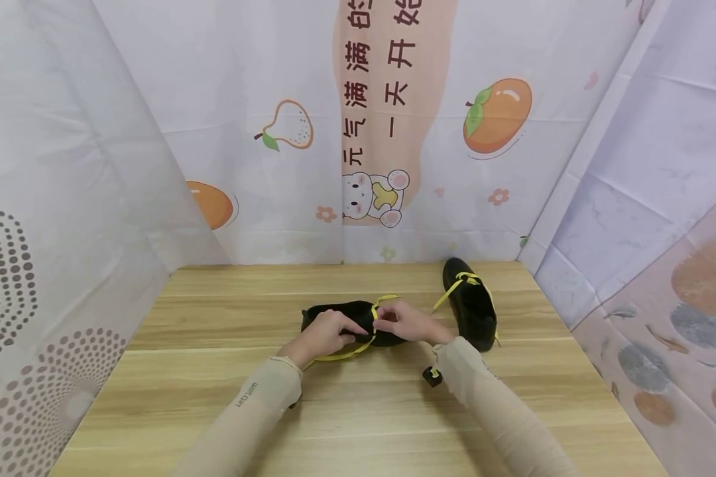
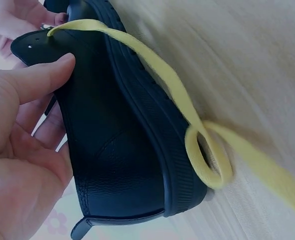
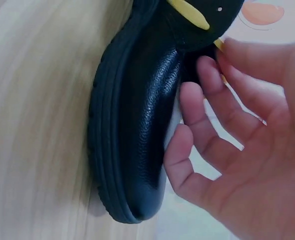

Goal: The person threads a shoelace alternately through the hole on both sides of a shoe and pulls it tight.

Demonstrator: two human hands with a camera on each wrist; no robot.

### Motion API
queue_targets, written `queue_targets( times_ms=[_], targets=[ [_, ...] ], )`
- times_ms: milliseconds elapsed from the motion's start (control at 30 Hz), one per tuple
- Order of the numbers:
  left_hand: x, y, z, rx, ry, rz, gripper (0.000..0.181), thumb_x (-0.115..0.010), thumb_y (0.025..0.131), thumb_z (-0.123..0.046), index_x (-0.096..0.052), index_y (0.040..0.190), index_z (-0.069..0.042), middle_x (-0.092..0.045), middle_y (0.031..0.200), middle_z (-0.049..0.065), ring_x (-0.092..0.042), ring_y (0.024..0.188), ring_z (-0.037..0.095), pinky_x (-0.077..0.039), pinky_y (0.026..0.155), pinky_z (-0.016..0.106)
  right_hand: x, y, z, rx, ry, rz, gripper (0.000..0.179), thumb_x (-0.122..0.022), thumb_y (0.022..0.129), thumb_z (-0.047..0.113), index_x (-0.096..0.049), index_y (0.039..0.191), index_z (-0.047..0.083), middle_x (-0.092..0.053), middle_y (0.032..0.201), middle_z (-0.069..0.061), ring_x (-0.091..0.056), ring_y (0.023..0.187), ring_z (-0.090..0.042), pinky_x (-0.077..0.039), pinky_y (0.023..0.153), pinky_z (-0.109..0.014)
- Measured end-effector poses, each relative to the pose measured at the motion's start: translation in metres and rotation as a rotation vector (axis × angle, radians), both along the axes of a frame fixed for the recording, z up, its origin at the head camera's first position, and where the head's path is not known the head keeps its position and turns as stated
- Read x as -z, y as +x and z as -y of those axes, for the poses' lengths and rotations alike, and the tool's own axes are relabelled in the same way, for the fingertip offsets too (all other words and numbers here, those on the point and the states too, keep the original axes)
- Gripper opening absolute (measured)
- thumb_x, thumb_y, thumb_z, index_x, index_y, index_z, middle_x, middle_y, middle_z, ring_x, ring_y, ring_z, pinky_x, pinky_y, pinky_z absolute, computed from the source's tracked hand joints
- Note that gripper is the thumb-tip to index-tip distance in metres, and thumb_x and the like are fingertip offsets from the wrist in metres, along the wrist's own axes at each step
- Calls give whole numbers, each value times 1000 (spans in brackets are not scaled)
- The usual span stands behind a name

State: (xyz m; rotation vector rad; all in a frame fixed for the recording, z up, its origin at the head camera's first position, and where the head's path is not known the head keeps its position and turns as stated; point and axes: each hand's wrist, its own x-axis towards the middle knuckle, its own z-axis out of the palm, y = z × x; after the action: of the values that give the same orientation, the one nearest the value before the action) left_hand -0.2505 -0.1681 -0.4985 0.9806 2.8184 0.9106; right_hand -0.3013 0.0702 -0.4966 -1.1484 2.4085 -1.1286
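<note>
One black shoe (image 2: 115,115) lies crosswise, pointing rightward, left fingers (image 2: 45,80) gripping it, right fingers (image 3: 252,57) pinching lace (image 3: 189,13).

A white cartoon animal (image 1: 357,197) is printed on the pale back curtain (image 1: 227,79), lying sideways with a yellow heart (image 1: 385,197) at its middle. Above the animal climbs a peach panel (image 1: 376,99) bearing two columns of dark red characters (image 1: 357,56). Up and left of it is an outlined pear (image 1: 302,126); up and right, an orange fruit (image 1: 498,116) with green leaves. Small flowers flank it, left (image 1: 325,214) and right (image 1: 498,197). Far left of the animal hangs a dotted side curtain (image 1: 77,132); far right, another with round blots (image 1: 713,278). Below it stretches the wood-grained table (image 1: 364,424).
</note>
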Motion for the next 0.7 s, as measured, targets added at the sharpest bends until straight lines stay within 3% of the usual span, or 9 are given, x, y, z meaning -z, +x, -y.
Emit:
queue_targets(
  times_ms=[200,300,367,533,600,700],
  targets=[
    [0,0,0,-27,6,34,27,-73,90,1,-80,111,-14,-76,109,-2,-66,91,10,-53,86,34,0,3,2,108,-14,45,19,-61,102,12,-59,84,8,-54,76,-1,-47,65,-11,-41,66,-27],
    [0,0,1,-26,15,41,27,-72,91,1,-80,111,-13,-76,109,-2,-67,94,9,-53,85,33,-1,3,4,121,-52,71,18,-60,102,13,-60,87,5,-56,75,-6,-52,67,-21,-42,65,-28],
    [0,0,1,-23,22,45,27,-72,91,2,-80,111,-13,-76,109,-1,-66,94,8,-54,84,32,-8,6,6,126,-91,101,18,-58,103,12,-62,90,-1,-61,78,-17,-59,73,-33,-48,69,-33],
    [1,-1,2,-18,22,47,27,-72,91,2,-80,111,-14,-76,109,-1,-63,82,5,-53,79,29,-14,6,9,176,-106,130,20,-57,105,14,-65,101,-5,-68,87,-17,-64,87,-41,-53,80,-45],
    [1,-1,2,-16,15,37,27,-72,91,2,-80,111,-13,-76,109,-2,-65,85,6,-53,80,30,-10,3,9,190,-113,126,19,-56,105,13,-63,102,-4,-68,87,-13,-64,87,-40,-53,81,-48],
    [2,-2,1,-13,12,28,27,-72,91,3,-80,111,-13,-76,109,-2,-68,98,11,-55,85,32,-9,3,10,205,-150,139,18,-54,106,8,-59,104,-8,-66,87,-16,-62,86,-45,-51,81,-55]
  ],
)
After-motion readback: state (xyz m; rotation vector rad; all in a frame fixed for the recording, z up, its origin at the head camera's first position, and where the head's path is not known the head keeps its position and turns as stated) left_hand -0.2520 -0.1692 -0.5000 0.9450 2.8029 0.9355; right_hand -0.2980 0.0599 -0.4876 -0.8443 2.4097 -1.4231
